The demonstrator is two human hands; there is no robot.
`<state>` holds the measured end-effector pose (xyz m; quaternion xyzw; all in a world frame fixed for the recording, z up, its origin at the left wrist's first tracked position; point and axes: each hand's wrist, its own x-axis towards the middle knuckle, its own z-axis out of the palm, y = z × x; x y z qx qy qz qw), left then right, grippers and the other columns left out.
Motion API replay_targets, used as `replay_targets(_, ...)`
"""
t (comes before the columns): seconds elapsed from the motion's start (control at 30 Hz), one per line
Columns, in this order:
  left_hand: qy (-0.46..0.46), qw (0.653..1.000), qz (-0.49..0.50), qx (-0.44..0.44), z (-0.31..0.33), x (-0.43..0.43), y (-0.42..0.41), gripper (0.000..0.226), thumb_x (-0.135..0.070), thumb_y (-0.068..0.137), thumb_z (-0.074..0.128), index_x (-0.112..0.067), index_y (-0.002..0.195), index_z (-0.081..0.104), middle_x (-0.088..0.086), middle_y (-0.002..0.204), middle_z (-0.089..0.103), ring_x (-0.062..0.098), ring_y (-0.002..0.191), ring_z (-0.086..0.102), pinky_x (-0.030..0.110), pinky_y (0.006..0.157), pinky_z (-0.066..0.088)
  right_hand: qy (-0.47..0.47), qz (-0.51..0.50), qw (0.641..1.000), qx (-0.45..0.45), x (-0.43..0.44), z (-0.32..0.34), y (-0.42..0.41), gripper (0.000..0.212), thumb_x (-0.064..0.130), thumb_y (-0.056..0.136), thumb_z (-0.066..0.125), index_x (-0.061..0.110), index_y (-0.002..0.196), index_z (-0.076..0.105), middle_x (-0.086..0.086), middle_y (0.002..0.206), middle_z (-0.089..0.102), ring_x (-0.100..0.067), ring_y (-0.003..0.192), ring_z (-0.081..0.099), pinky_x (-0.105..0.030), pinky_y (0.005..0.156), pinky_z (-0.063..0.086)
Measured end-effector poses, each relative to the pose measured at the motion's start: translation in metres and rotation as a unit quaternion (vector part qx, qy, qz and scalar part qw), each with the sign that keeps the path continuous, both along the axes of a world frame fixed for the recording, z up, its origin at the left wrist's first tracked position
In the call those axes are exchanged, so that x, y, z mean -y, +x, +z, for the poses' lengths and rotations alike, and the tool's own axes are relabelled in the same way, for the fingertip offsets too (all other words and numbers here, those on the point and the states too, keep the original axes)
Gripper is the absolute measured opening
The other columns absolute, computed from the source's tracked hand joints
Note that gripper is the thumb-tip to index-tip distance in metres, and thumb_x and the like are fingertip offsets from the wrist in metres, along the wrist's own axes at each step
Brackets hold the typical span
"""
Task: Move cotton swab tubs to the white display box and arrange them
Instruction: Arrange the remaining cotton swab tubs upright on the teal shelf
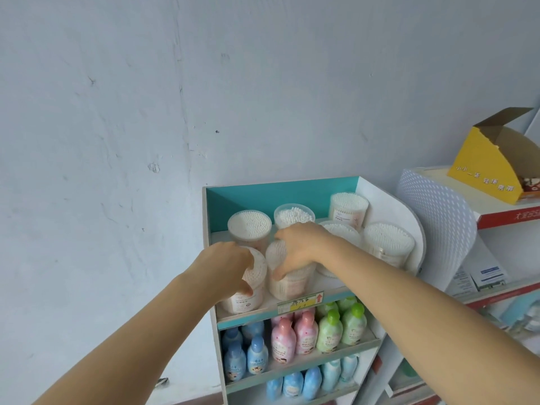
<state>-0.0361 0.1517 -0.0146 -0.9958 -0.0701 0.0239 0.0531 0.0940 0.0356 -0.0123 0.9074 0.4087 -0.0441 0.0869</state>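
Wall (117, 112): pale, scuffed plaster.
White display box (409, 229): flat board with a curved side panel and teal back. Its top shelf holds the cotton swab tubs (388, 241), clear cylinders packed with white tips.
Bottles (304, 331): rounded plastic in blue, pink and green, on the lower shelves.
Left hand (230, 264): curled round the tilted front-left tub (245, 299).
Right hand (298, 247): clamped over the front-centre tub (289, 283), just beside it.

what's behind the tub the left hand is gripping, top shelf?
Another swab tub, upright, swab tips visible on top; the teal back panel beyond it. Its lower part is hidden by the left hand and the gripped tub.
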Motion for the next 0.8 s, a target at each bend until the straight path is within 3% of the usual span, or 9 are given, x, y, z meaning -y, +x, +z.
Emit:
replay_targets(0.1, 0.006, 1.0, -0.004, -0.003, 0.0, 0.0, 0.001, 0.053, -0.045, 0.079, 0.069, -0.023, 0.126, 0.056, 0.0, 0.12, 0.062, 0.02, 0.109, 0.058, 0.029, 0.088, 0.046, 0.038, -0.007, 0.999, -0.017, 0.009, -0.003, -0.006, 0.102, 0.075, 0.064, 0.064, 0.022, 0.145, 0.033, -0.005, 0.146, 0.043, -0.028, 0.13, 0.043, -0.042, 0.101, 0.042)
replay_targets(0.23, 0.007, 1.0, -0.007, -0.006, 0.001, 0.001, 0.002, 0.052, -0.045, 0.079, 0.069, -0.022, 0.124, 0.058, -0.001, 0.12, 0.062, 0.019, 0.11, 0.057, 0.028, 0.088, 0.046, 0.061, 0.051, 0.986, -0.143, 0.026, 0.004, -0.001, 0.108, 0.041, 0.067, 0.082, 0.025, 0.151, 0.015, 0.002, 0.159, 0.017, -0.016, 0.144, 0.019, -0.033, 0.117, 0.019)
replay_targets(0.4, 0.013, 1.0, -0.008, -0.015, 0.002, 0.002, 0.005, 0.053, -0.046, 0.076, 0.071, -0.021, 0.121, 0.06, -0.001, 0.118, 0.063, 0.019, 0.108, 0.058, 0.03, 0.089, 0.047, 0.022, 0.057, 0.984, -0.165, 0.038, 0.005, 0.016, 0.109, 0.014, 0.068, 0.08, 0.028, 0.151, 0.012, 0.003, 0.159, 0.016, -0.013, 0.144, 0.018, -0.024, 0.115, 0.017)
replay_targets(0.6, 0.01, 1.0, 0.01, -0.025, 0.003, 0.004, 0.006, 0.054, -0.044, 0.073, 0.075, -0.022, 0.12, 0.061, -0.001, 0.119, 0.063, 0.02, 0.109, 0.058, 0.031, 0.091, 0.048, 0.052, 0.049, 0.988, -0.137, 0.026, 0.002, 0.016, 0.108, 0.036, 0.064, 0.083, 0.024, 0.15, 0.02, 0.0, 0.155, 0.028, -0.019, 0.139, 0.031, -0.034, 0.112, 0.031)
replay_targets(0.8, 0.012, 0.998, 0.047, -0.037, 0.003, 0.013, 0.007, 0.054, -0.039, 0.074, 0.075, -0.022, 0.124, 0.059, 0.0, 0.122, 0.061, 0.02, 0.112, 0.056, 0.031, 0.094, 0.046, 0.028, 0.054, 0.997, -0.037, 0.027, 0.002, 0.008, 0.107, 0.062, 0.064, 0.073, 0.017, 0.148, 0.024, -0.007, 0.143, 0.045, -0.026, 0.125, 0.048, -0.038, 0.095, 0.047)
